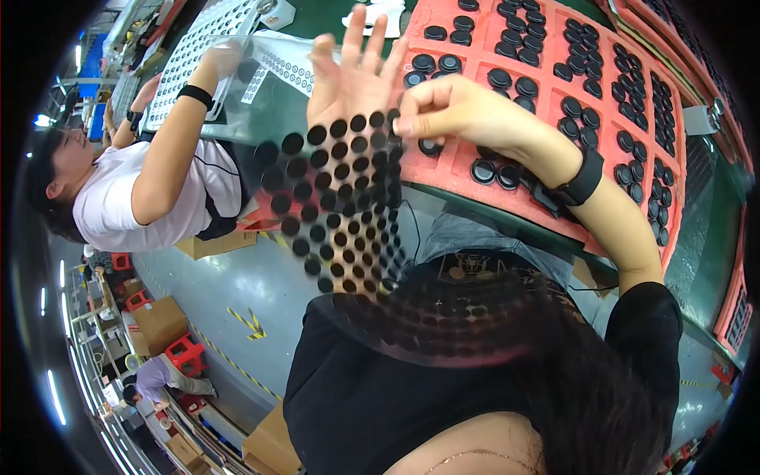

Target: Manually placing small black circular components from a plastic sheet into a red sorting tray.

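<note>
A clear, flexible sheet with rows of black round stickers (296, 168) hangs curved in front of my left forearm, its lower end bending towards my chest. At its upper right corner, my right hand (451, 112) pinches the sheet between thumb and fingers. My left hand (352, 79) is open, palm showing and fingers spread, just above the sheet's top edge; the sheet partly covers that wrist. Just beyond my right hand is a pink-red foam tray (475, 75) with compartments of small black round parts (450, 63), some showing a lighter ring or centre.
To the left, a co-worker (119, 186) reaches over a white sheet with dark dots (190, 67). A white sheet with printed rings (281, 67) lies on the green table (273, 115). A cardboard box (218, 244) stands on the floor. Another person (162, 378) sits farther back near red stools (185, 354).
</note>
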A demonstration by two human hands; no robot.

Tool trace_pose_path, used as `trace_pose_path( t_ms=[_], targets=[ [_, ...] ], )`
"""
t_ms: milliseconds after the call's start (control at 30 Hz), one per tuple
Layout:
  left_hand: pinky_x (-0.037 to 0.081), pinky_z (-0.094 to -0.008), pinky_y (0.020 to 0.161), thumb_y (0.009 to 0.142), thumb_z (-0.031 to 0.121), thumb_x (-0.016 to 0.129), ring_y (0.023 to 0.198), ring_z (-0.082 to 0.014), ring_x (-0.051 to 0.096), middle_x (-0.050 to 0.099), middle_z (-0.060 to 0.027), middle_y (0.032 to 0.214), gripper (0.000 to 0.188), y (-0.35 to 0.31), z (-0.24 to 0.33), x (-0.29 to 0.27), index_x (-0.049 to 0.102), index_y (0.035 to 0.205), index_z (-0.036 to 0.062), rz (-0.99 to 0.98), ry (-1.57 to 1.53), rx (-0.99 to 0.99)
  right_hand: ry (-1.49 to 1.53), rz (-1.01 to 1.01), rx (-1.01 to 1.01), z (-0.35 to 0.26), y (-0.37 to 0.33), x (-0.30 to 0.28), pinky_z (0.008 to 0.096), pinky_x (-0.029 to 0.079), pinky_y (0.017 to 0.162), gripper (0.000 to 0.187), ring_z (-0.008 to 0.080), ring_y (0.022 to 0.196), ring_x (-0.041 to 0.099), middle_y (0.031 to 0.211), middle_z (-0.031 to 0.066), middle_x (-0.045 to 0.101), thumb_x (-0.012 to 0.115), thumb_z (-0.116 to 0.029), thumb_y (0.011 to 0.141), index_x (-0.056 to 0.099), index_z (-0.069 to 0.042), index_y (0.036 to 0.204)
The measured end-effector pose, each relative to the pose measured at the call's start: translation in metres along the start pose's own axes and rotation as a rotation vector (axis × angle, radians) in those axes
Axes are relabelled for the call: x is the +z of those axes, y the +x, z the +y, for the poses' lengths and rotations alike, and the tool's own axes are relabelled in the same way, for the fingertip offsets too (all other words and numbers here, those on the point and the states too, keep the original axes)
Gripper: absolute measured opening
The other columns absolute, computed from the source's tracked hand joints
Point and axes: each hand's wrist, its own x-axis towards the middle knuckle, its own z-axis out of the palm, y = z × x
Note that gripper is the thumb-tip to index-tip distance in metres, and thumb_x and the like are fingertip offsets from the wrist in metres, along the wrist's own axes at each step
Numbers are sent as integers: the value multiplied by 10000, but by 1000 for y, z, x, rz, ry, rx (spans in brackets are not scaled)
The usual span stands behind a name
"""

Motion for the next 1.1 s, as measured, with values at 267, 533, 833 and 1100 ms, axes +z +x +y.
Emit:
trace_pose_path(
  t_ms=[267,533,833,1100],
  targets=[
    [399,-295,818,796,257,539,950,-213,491,471,-159,1077,498,-45,26,20,349,1145,-42,52,6,-243,-284,378,90,-18,-33,-31,165,383,489,164,45,620,511,624,-8,512,576,-216,767,554,-58,728],
    [407,-196,710,756,-34,524,794,-104,533,554,-68,923,321,-62,23,11,434,1064,-51,256,962,43,-1276,1197,-1187,-36,-24,-19,246,440,669,547,155,744,557,985,119,538,661,-15,616,427,10,1109],
    [415,-206,672,727,-57,540,798,-112,525,551,-71,923,301,-73,31,26,467,1019,-44,-61,1158,134,-807,525,-547,-23,-35,-2,286,454,603,179,206,670,576,759,88,587,585,-127,713,542,-2,834],
    [416,-207,664,647,-76,582,724,-122,538,580,-60,826,282,-56,40,33,541,921,-25,-70,1686,585,-1043,448,-418,-18,-36,17,269,447,589,139,207,667,578,720,111,574,563,-117,729,552,-22,830]
  ],
)
